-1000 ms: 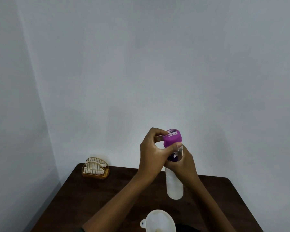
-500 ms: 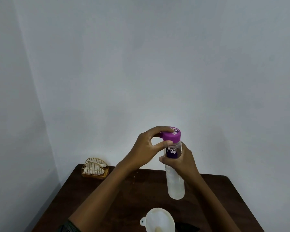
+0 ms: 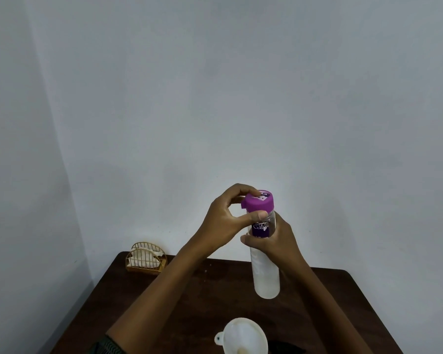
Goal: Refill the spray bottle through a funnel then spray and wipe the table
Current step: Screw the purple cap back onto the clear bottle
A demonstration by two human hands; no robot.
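Left hand (image 3: 224, 221) regripped purple cap (image 3: 261, 204), wrist rolled, forearm swung leftward

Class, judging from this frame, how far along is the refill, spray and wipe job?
Done: the white funnel is set out, nearest the camera. In hand: the right hand holds the bottle while the left hand pinches its purple cap, still on. Left: pouring, spraying, wiping the table.

Free tabletop (image 3: 123, 290) between basket (image 3: 145, 257) (far left) and funnel (image 3: 242, 333).

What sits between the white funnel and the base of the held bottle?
Nothing; the head view shows only bare dark table between the funnel and the bottle.
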